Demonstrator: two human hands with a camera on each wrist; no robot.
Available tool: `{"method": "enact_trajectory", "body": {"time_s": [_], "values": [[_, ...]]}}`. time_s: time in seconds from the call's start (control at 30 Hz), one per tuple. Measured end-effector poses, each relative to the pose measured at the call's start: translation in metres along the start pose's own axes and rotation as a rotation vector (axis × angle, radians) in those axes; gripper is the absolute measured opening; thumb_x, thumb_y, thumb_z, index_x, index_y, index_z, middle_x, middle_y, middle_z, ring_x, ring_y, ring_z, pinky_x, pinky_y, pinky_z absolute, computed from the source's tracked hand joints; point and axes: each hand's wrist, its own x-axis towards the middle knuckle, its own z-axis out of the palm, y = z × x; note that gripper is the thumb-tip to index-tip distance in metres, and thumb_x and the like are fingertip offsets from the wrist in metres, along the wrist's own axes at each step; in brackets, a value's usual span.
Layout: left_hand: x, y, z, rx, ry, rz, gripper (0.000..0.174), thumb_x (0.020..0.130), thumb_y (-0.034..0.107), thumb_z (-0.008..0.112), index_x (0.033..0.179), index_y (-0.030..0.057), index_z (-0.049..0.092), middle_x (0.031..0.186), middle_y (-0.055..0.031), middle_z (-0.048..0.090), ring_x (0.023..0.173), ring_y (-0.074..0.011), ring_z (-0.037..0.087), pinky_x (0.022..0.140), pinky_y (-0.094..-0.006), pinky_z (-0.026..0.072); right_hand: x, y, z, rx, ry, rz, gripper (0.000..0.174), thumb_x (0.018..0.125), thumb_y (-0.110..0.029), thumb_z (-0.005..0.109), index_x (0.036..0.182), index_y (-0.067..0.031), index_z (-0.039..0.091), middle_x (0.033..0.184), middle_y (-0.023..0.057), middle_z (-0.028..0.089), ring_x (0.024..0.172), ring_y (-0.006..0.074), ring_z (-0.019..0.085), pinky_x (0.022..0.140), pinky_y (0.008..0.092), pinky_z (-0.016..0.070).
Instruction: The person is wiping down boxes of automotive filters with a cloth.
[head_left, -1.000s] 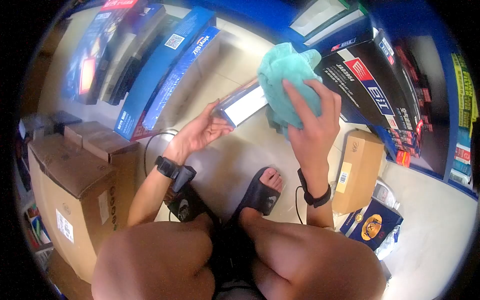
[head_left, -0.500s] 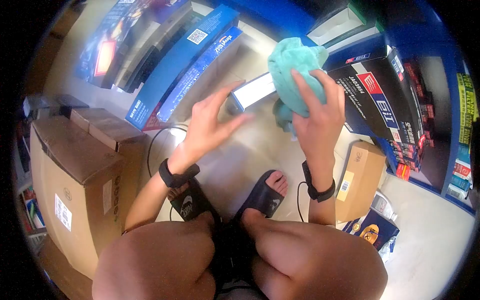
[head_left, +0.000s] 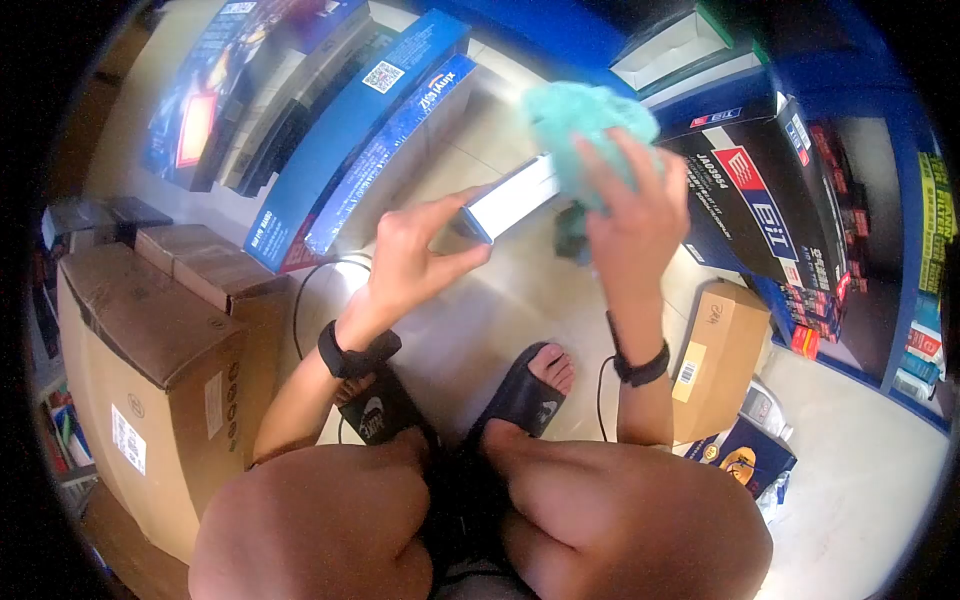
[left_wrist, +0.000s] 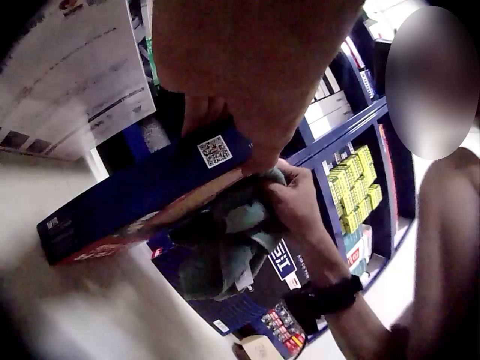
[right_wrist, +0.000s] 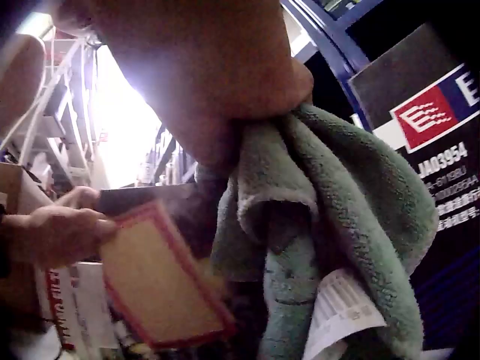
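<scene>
In the head view my left hand grips the near end of a slim box, thumb on one edge and fingers on the other. The box's narrow side shines bright white there. Seen from the left wrist, the box is dark blue with a QR code. My right hand holds a crumpled teal cloth at the box's far end, fingers spread over it. The right wrist view shows the cloth hanging in folds with a white tag, beside the box's red-bordered, pale side.
Large blue boxes stand upright at the left, above brown cartons. A black box marked JA03954 is close to the right hand. Below it are a small brown carton and blue shelving. Sandalled feet rest on the floor.
My left hand went from palm-up under the box's end, through spread fingers, to gripping that end. The right hand has kept the cloth at the box, its fingers and the cloth now blurred.
</scene>
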Motion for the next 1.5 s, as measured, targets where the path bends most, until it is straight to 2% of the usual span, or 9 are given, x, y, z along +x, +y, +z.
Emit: {"method": "enact_trajectory", "body": {"time_s": [0.2,0.3,0.4,0.7,0.77,0.9,1.03,1.3,1.5], "values": [[0.005,0.005,-0.003,-0.048,-0.002,-0.022,0.059,0.076,0.015,0.090,0.132,0.0039,0.076,0.105,-0.0217,0.079,0.092,-0.0357,0.079,0.082,-0.0404,0.0615,-0.010,-0.008,0.002,0.003,0.031,-0.048,0.067,0.069,-0.006,0.080,0.133,-0.0298,0.079,0.128,-0.0042,0.072,0.108,0.0299,0.064,0.083,0.0375,0.0600],[0.005,0.003,-0.007,-0.026,-0.051,-0.048,0.051,0.079,0.016,0.092,0.126,0.0012,0.079,0.109,-0.0194,0.083,0.101,-0.0287,0.083,0.088,-0.0371,0.0629,-0.025,-0.055,-0.013,0.089,-0.021,-0.144,0.059,0.075,-0.011,0.078,0.130,-0.0310,0.080,0.129,-0.0049,0.074,0.105,0.0285,0.066,0.077,0.0336,0.0612],[-0.001,-0.004,-0.005,0.036,-0.065,-0.027,0.057,0.075,0.015,0.091,0.129,0.0033,0.077,0.102,-0.0225,0.079,0.088,-0.0367,0.079,0.079,-0.0410,0.0612,-0.033,-0.083,-0.013,0.123,0.028,-0.164,0.057,0.078,-0.010,0.074,0.131,-0.0310,0.080,0.131,-0.0054,0.074,0.105,0.0283,0.066,0.075,0.0319,0.0614],[0.007,0.011,-0.003,-0.032,-0.024,-0.074,0.055,0.075,0.013,0.088,0.128,0.0022,0.079,0.109,-0.0210,0.081,0.098,-0.0324,0.082,0.088,-0.0369,0.0622,-0.001,0.007,0.005,0.045,0.066,0.048,0.069,0.070,-0.001,0.076,0.133,-0.0297,0.079,0.126,-0.0066,0.073,0.103,0.0295,0.065,0.084,0.0377,0.0607],[0.006,0.007,-0.001,0.001,0.040,-0.021,0.053,0.076,0.018,0.093,0.124,0.0020,0.080,0.099,-0.0170,0.083,0.090,-0.0226,0.083,0.080,-0.0342,0.0619,-0.002,0.001,0.006,0.033,0.051,0.031,0.067,0.071,-0.003,0.076,0.132,-0.0282,0.079,0.126,-0.0060,0.073,0.103,0.0296,0.065,0.083,0.0380,0.0608],[0.006,0.000,-0.003,-0.006,0.053,-0.034,0.052,0.076,0.018,0.093,0.124,0.0017,0.081,0.099,-0.0168,0.083,0.091,-0.0217,0.083,0.080,-0.0341,0.0618,-0.017,-0.030,-0.004,0.076,0.021,-0.079,0.061,0.075,-0.005,0.075,0.132,-0.0255,0.080,0.129,-0.0049,0.074,0.105,0.0297,0.066,0.081,0.0381,0.0616],[-0.005,-0.003,0.000,0.011,-0.041,-0.122,0.056,0.074,0.014,0.091,0.127,0.0013,0.078,0.102,-0.0218,0.080,0.089,-0.0334,0.080,0.081,-0.0378,0.0609,-0.034,-0.071,-0.019,0.269,-0.037,-0.058,0.061,0.079,-0.005,0.068,0.134,-0.0280,0.079,0.136,-0.0041,0.072,0.111,0.0320,0.065,0.089,0.0387,0.0609],[0.001,0.002,0.004,-0.040,-0.008,0.026,0.062,0.071,0.011,0.091,0.131,0.0027,0.077,0.103,-0.0226,0.079,0.088,-0.0356,0.079,0.080,-0.0393,0.0618,-0.048,0.025,-0.025,0.008,0.046,0.130,0.075,0.067,0.004,0.070,0.135,-0.0285,0.079,0.137,-0.0037,0.071,0.115,0.0322,0.064,0.089,0.0392,0.0597],[-0.002,0.011,0.005,-0.068,-0.042,0.031,0.066,0.071,0.008,0.091,0.135,0.0044,0.076,0.120,-0.0188,0.080,0.103,-0.0334,0.080,0.091,-0.0387,0.0625,-0.081,0.032,-0.025,-0.090,-0.048,0.245,0.070,0.069,0.008,0.072,0.131,-0.0235,0.081,0.137,-0.0019,0.071,0.115,0.0318,0.065,0.091,0.0405,0.0591]]}}
